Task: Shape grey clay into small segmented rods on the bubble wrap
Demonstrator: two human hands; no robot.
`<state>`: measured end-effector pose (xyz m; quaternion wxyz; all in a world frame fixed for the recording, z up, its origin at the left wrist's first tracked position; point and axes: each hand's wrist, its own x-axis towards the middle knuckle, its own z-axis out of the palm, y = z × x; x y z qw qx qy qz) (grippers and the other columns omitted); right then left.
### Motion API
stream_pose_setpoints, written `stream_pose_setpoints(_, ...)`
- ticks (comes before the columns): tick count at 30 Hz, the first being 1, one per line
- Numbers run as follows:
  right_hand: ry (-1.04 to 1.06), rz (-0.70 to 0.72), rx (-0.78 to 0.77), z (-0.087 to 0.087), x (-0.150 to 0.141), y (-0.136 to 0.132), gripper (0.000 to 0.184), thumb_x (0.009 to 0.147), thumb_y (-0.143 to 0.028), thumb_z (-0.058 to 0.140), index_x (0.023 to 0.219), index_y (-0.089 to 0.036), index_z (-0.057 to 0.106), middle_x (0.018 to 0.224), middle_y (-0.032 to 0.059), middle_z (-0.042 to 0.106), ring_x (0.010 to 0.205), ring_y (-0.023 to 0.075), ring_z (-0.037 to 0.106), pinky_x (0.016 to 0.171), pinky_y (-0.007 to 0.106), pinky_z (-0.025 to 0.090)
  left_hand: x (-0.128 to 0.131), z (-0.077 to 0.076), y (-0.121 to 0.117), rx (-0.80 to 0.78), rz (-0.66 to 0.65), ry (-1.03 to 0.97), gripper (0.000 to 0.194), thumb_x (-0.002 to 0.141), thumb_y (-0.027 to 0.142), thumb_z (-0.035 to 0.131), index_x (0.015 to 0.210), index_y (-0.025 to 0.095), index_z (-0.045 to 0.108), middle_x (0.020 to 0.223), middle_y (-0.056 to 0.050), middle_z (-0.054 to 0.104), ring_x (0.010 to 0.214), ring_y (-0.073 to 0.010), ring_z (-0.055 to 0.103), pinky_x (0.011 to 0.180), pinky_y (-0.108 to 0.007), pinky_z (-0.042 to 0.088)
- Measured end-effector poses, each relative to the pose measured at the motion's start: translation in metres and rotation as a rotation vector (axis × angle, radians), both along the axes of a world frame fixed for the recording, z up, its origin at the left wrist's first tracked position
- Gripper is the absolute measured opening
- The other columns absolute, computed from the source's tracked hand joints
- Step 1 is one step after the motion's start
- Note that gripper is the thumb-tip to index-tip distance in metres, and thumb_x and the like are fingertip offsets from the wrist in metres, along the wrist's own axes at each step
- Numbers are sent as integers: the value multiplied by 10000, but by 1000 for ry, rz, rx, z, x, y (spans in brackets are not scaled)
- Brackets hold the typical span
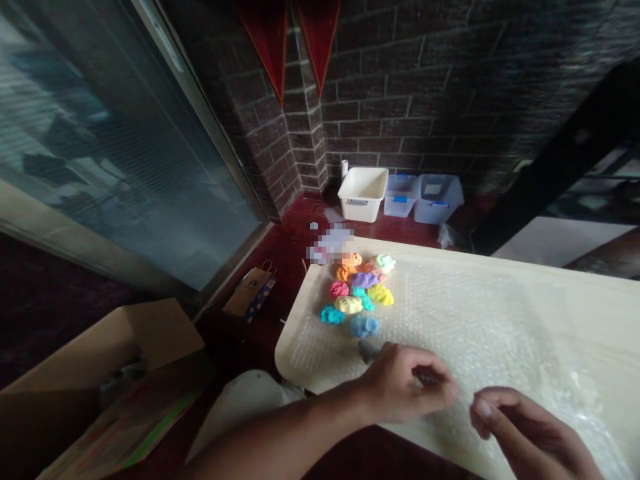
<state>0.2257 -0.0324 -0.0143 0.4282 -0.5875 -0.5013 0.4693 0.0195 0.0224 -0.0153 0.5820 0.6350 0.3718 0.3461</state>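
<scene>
My left hand [407, 385] hovers over the near side of the table, its fingers curled round so the tips meet the thumb. Facing it, my right hand [533, 427] has thumb and fingertips pressed together. A small gap separates the two hands. Whether either pinch has something in it, I cannot make out. Just beyond my left wrist lies a dark grey lump [369, 351], partly hidden. Behind it is a blue-grey lump of what looks like modelling clay [365, 326]. More lumps cluster there, including a teal one [332, 315], a cream one [349, 305], a purple one [365, 279] and a yellow one [381, 295].
Bubble wrap [450, 313] covers much of the pale wooden table [600, 300]. An open cardboard box [165, 333] stands at the lower left, and a paper bag [250, 291] on the red floor. A white bin [361, 203] and clear bins [436, 200] line the brick wall.
</scene>
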Motion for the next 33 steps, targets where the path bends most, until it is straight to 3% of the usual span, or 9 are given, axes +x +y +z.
stream_pose_setpoints(3, 38, -27, -50, 4, -2, -2, 322, 759, -545, 853, 760, -227, 809, 693, 82, 727, 671, 247, 669, 605, 319, 572, -1, 1, -1, -17, -25, -1, 258, 865, 351, 728, 944, 120, 812, 888, -117, 809, 814, -222, 748, 743, -294, 554)
stream_pose_setpoints(6, 203, -37, -92, 1, -5, -7, 285, 813, -488, 853, 899, -216, 832, 787, 93, 771, 772, 253, 693, 712, 351, 573, -1, 3, -3, -52, -15, -26, 231, 862, 314, 728, 966, 122, 805, 924, -111, 810, 862, -221, 746, 781, -296, 553)
stream_pose_setpoints(9, 400, -44, -96, -1, -9, -9, 259, 886, -446, 814, 1001, -215, 826, 835, 84, 782, 768, 218, 697, 715, 336, 560, -1, 5, -3, -66, -17, -25, 193, 863, 277, 724, 951, 118, 789, 904, -96, 804, 840, -198, 730, 771, -279, 536)
stream_pose_setpoints(12, 484, -50, -105, 2, -10, -8, 211, 918, -407, 797, 961, -201, 819, 791, 67, 774, 693, 173, 667, 658, 301, 535, -1, 5, -2, -75, -26, -32, 179, 871, 282, 731, 947, 127, 777, 900, -81, 798, 838, -187, 718, 765, -267, 522)
stream_pose_setpoints(17, 484, -89, -76, 5, -7, -9, 145, 772, -275, 937, 811, -217, 810, 779, 27, 785, 724, 152, 683, 697, 269, 544, -1, 4, 0, -104, -26, -43, 179, 875, 300, 745, 945, 138, 770, 884, -71, 787, 832, -185, 712, 756, -263, 523)
stream_pose_setpoints(24, 596, -15, -122, 3, -5, -15, 157, 806, -241, 915, 929, -245, 819, 934, 62, 853, 809, 219, 798, 768, 357, 634, -2, 5, 1, -113, -16, -97, 194, 867, 313, 750, 942, 135, 758, 895, -82, 781, 840, -196, 725, 763, -279, 559)
stream_pose_setpoints(33, 675, 26, -145, 14, -9, -14, 144, 865, -313, 864, 984, -234, 842, 929, 95, 859, 769, 204, 811, 711, 314, 649, -3, 8, 2, -114, -7, -87, 178, 857, 290, 753, 930, 128, 759, 874, -77, 779, 805, -178, 713, 746, -267, 544)
